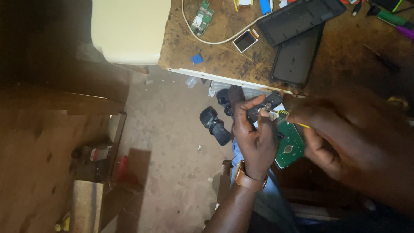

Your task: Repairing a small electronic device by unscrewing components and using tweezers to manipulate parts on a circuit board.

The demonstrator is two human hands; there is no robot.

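Head view is looking down past the edge of a worn wooden workbench [224, 60] to a dusty floor. The left hand [254, 138] is gripping a small dark device part [264, 105], with the thumb and fingers clamped around it, and is holding it just below the bench edge, above the person's lap. A tan watch strap [248, 177] is sitting on that wrist. The right hand [340, 133] is closing its fingers together on a yellow-handled screwdriver [286, 115], whose thin metal tip is resting against the face of the dark part near a round fitting. A green circuit board [291, 144] is lying directly beneath both hands, partly hidden by them; whether it is touching the dark part cannot be told.

On the bench, two black phone covers [297, 39] are lying side by side near the edge, a small display module [245, 41] is sitting just to their left, and a white cable [207, 39] is curving past it. A second small green board [202, 18] is lying at the far edge. A blue scrap [197, 59] is resting near the front edge. On the floor, black sandals [214, 125] are showing beside the person's leg.
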